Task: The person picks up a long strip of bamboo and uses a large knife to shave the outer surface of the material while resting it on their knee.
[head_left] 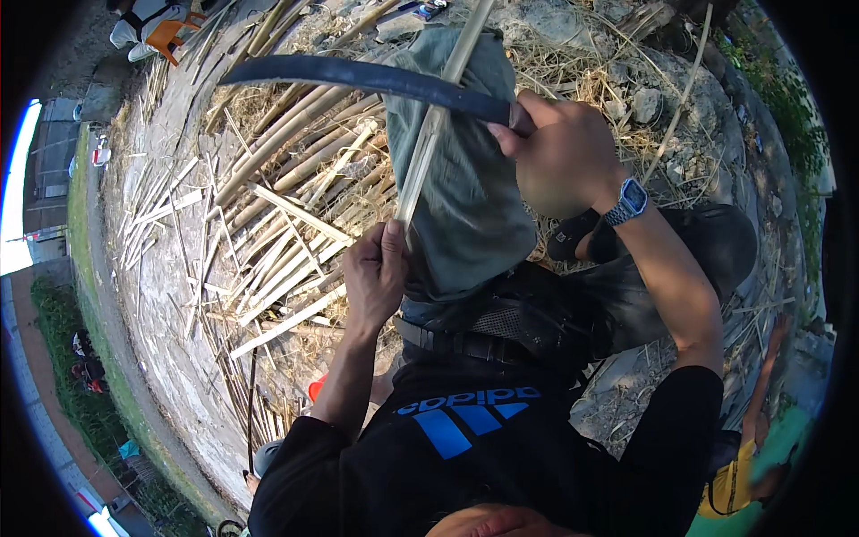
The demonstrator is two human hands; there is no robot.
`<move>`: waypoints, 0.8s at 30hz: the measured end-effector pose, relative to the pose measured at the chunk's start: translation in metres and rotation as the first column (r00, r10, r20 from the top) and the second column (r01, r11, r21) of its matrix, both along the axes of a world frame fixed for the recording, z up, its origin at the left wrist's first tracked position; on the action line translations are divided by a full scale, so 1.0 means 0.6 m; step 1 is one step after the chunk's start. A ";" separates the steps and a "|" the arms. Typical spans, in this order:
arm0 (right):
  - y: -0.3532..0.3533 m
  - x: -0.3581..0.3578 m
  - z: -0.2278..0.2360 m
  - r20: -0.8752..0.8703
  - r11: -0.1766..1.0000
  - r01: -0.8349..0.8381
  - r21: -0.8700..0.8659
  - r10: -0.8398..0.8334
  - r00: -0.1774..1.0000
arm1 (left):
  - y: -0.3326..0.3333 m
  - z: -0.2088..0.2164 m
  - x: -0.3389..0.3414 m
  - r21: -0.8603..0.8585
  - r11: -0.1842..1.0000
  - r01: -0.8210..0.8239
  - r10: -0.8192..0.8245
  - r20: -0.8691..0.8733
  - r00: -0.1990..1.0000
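Note:
My right hand (568,152) is closed around the handle end of a long curved sickle (358,73). Its dark blade reaches far to the left and crosses over a pale split bamboo strip (416,183). The strip slants upward from my left hand (374,268), which pinches its near end between thumb and fingers. Blade and strip overlap near the strip's middle; whether the edge bites into it I cannot tell. Under both lies a grey-green cloth (474,224) draped over my leg. Most of the sickle's handle is hidden in my right fist.
Bamboo poles (309,166) and loose split strips (282,309) lie piled on the ground to the left. Straw and rocks (646,106) cover the ground at right. A person in yellow (729,479) is at lower right; an orange chair (165,40) stands at upper left beside another person.

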State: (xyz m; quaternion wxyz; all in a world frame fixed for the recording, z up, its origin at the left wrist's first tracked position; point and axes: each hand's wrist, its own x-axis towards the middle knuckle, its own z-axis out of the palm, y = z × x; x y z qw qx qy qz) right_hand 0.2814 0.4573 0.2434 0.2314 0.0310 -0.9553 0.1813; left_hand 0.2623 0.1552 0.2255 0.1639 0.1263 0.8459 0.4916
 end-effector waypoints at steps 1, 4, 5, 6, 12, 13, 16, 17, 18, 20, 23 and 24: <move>0.032 -0.017 0.008 -0.026 0.991 0.038 -0.127 -0.041 0.999 | -0.007 0.000 0.004 -0.001 1.000 -0.003 0.003 -0.018 1.000; 0.076 -0.049 0.044 0.039 0.950 0.180 -0.255 -0.176 0.984 | 0.000 0.001 -0.003 0.038 0.999 -0.031 0.031 -0.004 1.000; 0.059 -0.039 0.039 0.061 0.951 0.159 -0.266 -0.148 0.987 | 0.005 0.002 -0.003 0.003 1.000 -0.009 0.009 -0.065 0.998; 0.029 -0.022 0.037 0.080 0.953 0.127 -0.275 -0.109 0.991 | 0.011 0.001 -0.003 -0.032 0.999 0.001 -0.005 -0.126 0.992; -0.044 0.015 0.068 -0.033 0.983 -0.107 -0.150 0.104 0.994 | 0.037 -0.013 -0.024 0.005 1.000 0.004 -0.003 -0.167 0.986; -0.041 0.012 0.068 -0.023 0.984 -0.110 -0.141 0.108 0.994 | 0.043 -0.010 -0.030 0.004 1.000 -0.024 0.024 -0.202 0.979; -0.017 -0.001 0.065 0.073 0.977 -0.060 -0.207 0.077 0.994 | 0.052 -0.006 -0.046 -0.028 0.998 -0.050 0.039 -0.294 0.955; -0.005 -0.006 0.056 0.116 0.977 -0.044 -0.207 0.069 0.991 | 0.050 -0.009 -0.051 -0.077 0.996 -0.041 0.017 -0.284 0.959; 0.005 -0.010 0.047 0.118 0.978 -0.039 -0.206 0.064 0.991 | 0.051 -0.011 -0.054 -0.125 0.992 -0.027 -0.008 -0.271 0.963; 0.028 -0.022 0.032 0.189 0.984 0.043 -0.176 -0.009 0.982 | 0.059 -0.017 -0.056 -0.106 0.994 -0.014 -0.017 -0.285 0.958; 0.042 -0.034 0.022 0.205 0.978 0.047 -0.202 -0.004 0.979 | 0.067 -0.013 -0.054 -0.101 0.995 -0.003 -0.023 -0.259 0.966; 0.037 -0.042 0.021 0.215 0.969 0.070 -0.237 -0.018 0.976 | 0.070 -0.011 -0.060 -0.108 0.994 -0.004 -0.021 -0.230 0.973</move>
